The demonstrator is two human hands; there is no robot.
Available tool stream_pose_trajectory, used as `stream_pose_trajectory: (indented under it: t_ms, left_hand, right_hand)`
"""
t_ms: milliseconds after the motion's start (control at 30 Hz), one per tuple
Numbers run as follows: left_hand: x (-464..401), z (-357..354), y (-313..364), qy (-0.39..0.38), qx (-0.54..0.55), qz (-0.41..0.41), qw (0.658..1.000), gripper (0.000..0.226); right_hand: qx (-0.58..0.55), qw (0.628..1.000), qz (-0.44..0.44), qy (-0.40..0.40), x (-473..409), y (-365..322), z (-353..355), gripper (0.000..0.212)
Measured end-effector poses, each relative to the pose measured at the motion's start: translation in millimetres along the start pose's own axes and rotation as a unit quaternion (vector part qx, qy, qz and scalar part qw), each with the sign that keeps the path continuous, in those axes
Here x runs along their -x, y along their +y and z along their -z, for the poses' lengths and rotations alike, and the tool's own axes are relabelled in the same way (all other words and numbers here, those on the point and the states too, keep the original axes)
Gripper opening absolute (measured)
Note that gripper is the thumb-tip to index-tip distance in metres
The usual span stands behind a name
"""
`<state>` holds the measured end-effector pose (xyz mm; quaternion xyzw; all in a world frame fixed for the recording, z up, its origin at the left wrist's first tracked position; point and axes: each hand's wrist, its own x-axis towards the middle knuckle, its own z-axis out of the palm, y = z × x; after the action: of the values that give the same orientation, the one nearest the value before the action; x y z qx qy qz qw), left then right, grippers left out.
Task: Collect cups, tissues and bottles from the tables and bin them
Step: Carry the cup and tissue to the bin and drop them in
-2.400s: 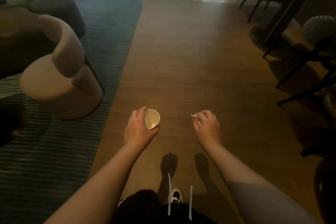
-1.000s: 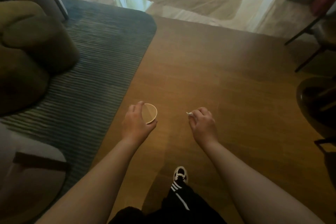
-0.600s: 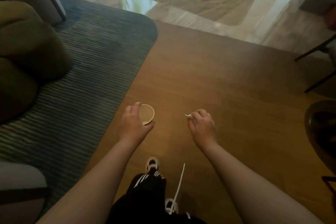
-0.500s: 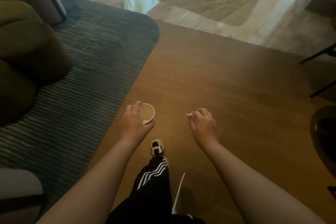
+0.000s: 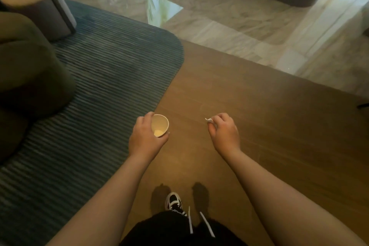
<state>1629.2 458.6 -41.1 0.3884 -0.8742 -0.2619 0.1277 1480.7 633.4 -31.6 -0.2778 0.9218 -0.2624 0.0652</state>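
Observation:
My left hand [image 5: 144,139] grips a small paper cup [image 5: 159,125], its open mouth facing up and to the right, its inside pale. My right hand [image 5: 224,133] is closed into a fist around a white tissue [image 5: 208,119]; only a small corner of it sticks out past the fingers. Both hands are held out in front of me above a brown wooden floor. No bin is in view.
A dark ribbed rug [image 5: 103,78] covers the floor on the left, with a dark green armchair [image 5: 26,74] and a grey stool [image 5: 40,14] on it. Glossy marble floor [image 5: 229,16] begins ahead. A black chair leg [image 5: 362,105] shows at the right edge. My shoe [image 5: 173,201] is below.
I have walked forward: the beige chair and the tables at the right have dropped out of view, and the marble floor is nearer. Both hands keep their hold.

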Motion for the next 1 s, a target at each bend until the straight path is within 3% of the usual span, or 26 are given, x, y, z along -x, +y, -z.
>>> stream_pose_trajectory:
  t_ms: [400, 733, 1000]
  left_hand:
    - [-242.8, -74.8, 90.9, 0.002, -0.016, -0.013, 1.0, 0.076]
    - [-480.1, -153.0, 223.1, 0.012, -0.01, 0.006, 1.0, 0.075]
    - [-620.4, -193.1, 270.4, 0.012, -0.019, 0.037, 0.999, 0.074]
  right_hand:
    - [-0.039, 0.999, -0.029, 0.019, -256.6, 50.8, 4.4, 0.021]
    - [0.039, 0.998, 0.038, -0.028, -526.3, 129.0, 66.0, 0.023]
    - [0.036, 0.996, 0.069, -0.036, -694.6, 139.8, 78.5, 0.02]
